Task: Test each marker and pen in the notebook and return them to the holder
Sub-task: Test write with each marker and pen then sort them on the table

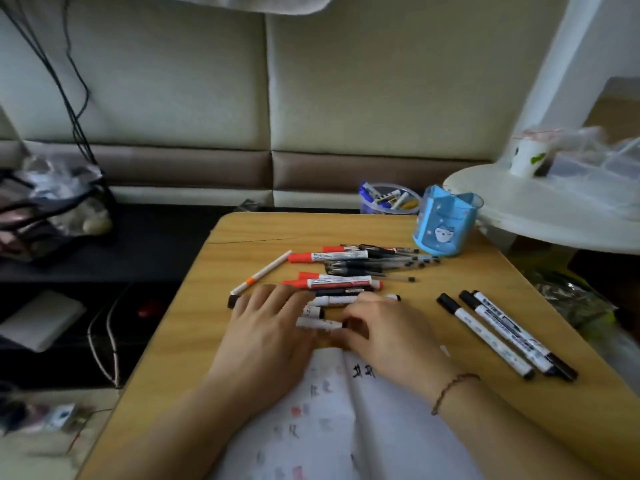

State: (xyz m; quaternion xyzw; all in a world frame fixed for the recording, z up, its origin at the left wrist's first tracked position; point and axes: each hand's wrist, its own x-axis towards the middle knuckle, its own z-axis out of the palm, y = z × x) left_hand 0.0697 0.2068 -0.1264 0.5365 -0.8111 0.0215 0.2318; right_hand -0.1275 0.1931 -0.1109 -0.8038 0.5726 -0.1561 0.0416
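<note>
Right now, in the head view, your left hand [268, 327] lies flat with fingers spread over the near edge of the pen pile [349, 271], fingertips on a black-capped white marker [341, 300]. Your right hand [384, 329] is curled, and its fingers seem to pinch another white marker [317, 323], though blur hides the exact grip. Both hands sit at 12 o'clock from the open notebook [332, 420], which carries scribbled test marks. The blue holder [445, 223] stands upright on the wooden table [214, 306], at 1 o'clock from the pile. 3 black-capped markers [502, 336] lie side by side at 3 o'clock from your right hand.
</note>
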